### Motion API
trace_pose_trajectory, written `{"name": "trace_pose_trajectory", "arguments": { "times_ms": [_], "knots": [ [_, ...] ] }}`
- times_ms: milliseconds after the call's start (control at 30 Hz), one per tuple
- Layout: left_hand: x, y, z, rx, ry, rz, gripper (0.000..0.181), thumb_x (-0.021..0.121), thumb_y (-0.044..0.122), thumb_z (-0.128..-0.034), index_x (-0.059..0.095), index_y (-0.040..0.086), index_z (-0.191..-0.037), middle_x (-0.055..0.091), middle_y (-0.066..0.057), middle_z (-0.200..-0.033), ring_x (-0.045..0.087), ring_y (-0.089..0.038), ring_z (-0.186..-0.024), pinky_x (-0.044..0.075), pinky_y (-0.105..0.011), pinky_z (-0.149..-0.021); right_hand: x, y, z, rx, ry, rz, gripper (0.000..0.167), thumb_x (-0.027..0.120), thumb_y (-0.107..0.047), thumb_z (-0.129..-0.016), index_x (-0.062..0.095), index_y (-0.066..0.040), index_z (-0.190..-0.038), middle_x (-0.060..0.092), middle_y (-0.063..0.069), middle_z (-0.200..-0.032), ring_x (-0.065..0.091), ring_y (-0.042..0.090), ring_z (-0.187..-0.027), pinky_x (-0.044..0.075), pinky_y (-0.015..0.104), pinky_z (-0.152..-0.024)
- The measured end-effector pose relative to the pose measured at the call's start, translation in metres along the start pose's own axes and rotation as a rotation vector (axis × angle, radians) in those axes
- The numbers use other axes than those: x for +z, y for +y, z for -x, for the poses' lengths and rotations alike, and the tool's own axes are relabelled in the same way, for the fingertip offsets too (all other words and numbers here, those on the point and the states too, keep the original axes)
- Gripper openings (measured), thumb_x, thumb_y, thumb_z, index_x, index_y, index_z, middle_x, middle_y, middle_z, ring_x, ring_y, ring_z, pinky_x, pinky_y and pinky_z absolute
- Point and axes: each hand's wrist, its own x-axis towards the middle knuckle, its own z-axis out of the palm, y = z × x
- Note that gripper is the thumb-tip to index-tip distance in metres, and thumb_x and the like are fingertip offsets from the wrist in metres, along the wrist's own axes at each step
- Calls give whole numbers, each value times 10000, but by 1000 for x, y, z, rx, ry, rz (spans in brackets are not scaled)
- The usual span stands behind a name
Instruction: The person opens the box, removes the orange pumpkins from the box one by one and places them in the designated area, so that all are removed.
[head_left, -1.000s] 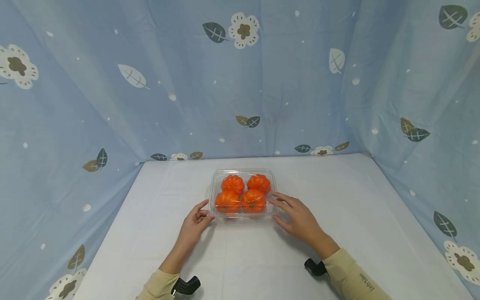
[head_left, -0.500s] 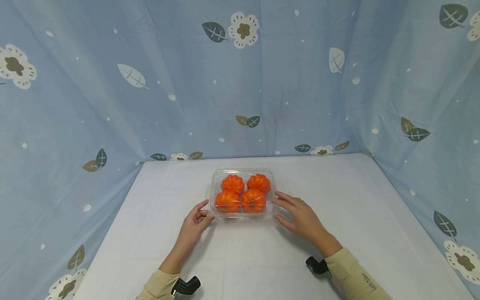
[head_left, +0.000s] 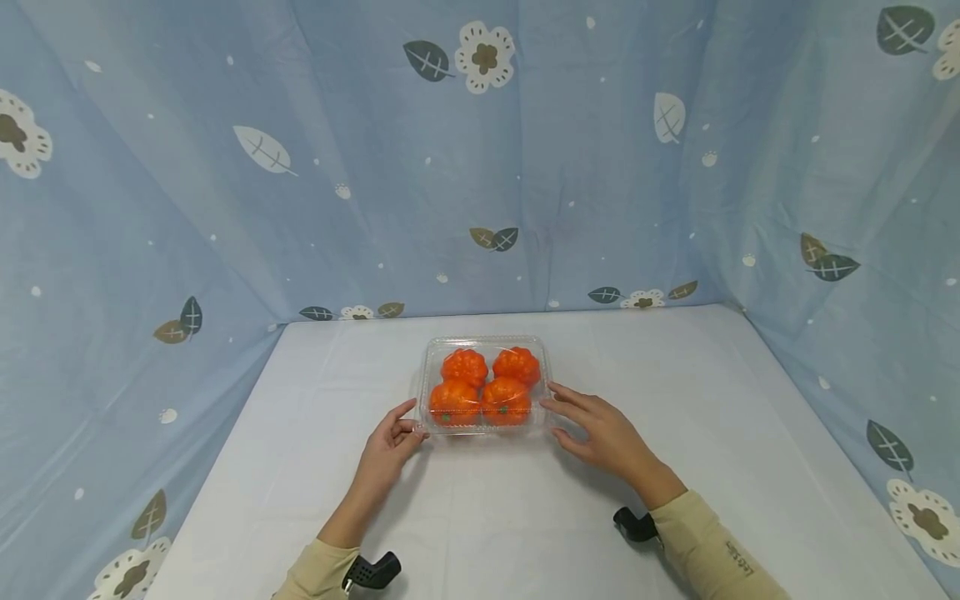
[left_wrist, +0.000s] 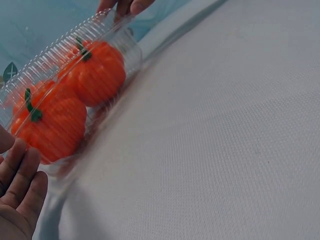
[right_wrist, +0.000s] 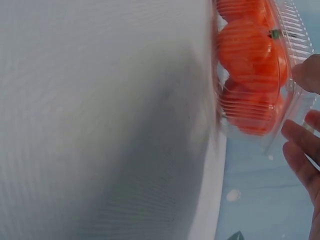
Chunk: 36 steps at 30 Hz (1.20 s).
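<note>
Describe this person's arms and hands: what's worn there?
The left sleeve and right sleeve are tan; the right one bears dark lettering, too small to read. A small black device sits beside each sleeve. The left hand and right hand wear no gloves.

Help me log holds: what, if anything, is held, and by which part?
Cannot be told for certain: the left hand may pinch the clear box by its near left corner; the right hand, fingers spread, is at the box's right side.

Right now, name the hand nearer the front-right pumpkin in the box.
Right. The right hand is at the right side of the clear box, beside the front-right pumpkin; the left hand at the front-left corner, past another pumpkin.
</note>
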Motion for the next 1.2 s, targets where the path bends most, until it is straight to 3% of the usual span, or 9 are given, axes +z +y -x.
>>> {"name": "trace_pose_trajectory", "arguments": {
  "times_ms": [200, 533, 667, 1000, 1200],
  "knots": [
    [-1, 1, 1, -14, -7, 0, 551, 635, -19, -976, 464, 23, -1498, 647, -232, -1072, 673, -229, -959, 532, -185, -832, 3, 2, -1, -30, 18, 0, 568, 869, -133, -758, 702, -152, -1301, 610, 113, -1419, 686, 288, -1097, 579, 449, -889],
    [-1, 4, 2, 0, -16, -5, 555, 647, -4, -977, 442, -47, -1491, 644, -194, -1058, 667, -181, -927, 541, -198, -827, 4, 2, -2, -55, 12, 28, 587, 875, -130, -750, 694, -152, -1308, 608, 133, -1415, 693, 286, -1084, 584, 428, -883],
    [0, 6, 2, -24, -14, 7, 544, 647, -3, -977, 461, -19, -1488, 644, -191, -1065, 664, -195, -935, 542, -214, -838, 2, 1, -2, -42, -11, 15, 588, 865, -130, -764, 686, -164, -1323, 594, 126, -1432, 685, 285, -1111, 581, 430, -893],
    [-1, 3, 0, -18, -13, -2, 535, 650, -9, -974, 475, -18, -1479, 648, -194, -1061, 668, -200, -936, 531, -186, -820, -4, 2, -4, 29, -86, -56, 561, 872, -169, -805, 684, -197, -1333, 573, 92, -1447, 657, 262, -1168, 574, 417, -912],
    [-1, 5, 0, -16, -13, -25, 544, 657, 8, -975, 466, -21, -1483, 650, -189, -1062, 667, -209, -943, 529, -183, -824, -4, 5, -4, 53, -79, -121, 557, 874, -152, -811, 684, -203, -1332, 569, 63, -1457, 616, 252, -1243, 547, 424, -965]
  ]
}}
